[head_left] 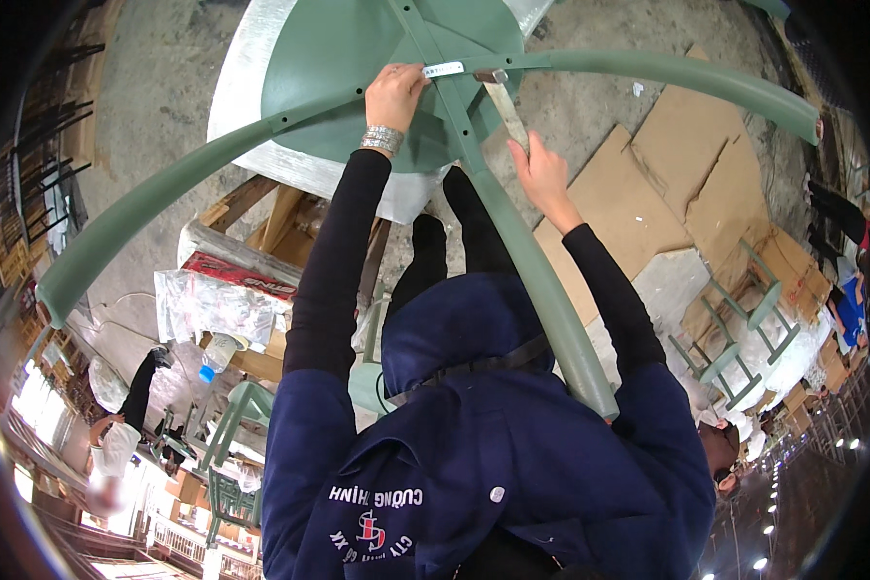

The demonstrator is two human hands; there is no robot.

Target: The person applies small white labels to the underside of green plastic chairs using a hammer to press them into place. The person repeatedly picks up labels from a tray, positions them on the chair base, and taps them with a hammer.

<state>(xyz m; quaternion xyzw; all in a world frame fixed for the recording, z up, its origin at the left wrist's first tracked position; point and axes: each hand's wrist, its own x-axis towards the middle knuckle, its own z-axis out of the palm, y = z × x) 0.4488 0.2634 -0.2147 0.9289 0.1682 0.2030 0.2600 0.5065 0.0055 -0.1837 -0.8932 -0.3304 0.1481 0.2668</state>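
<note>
Legs [164,208]: seemingly joined over top [324,63]
Tag [445,70]: on crossbar [453,108], apparently unfixed
Left hand [394,95]: pinching tag
Right hand [543,176]: gripping hammer [507,108]

The curved green legs [541,290] are finished smooth and satiny; flat brown sheets [621,188] are made of matt cardboard.

Muted green legs [534,256], white label [444,70]

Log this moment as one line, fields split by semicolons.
left hand: at left end of white label; right hand: gripping hammer by handle; hammer head: near label's right end; label: over green crossed-leg frame
</note>
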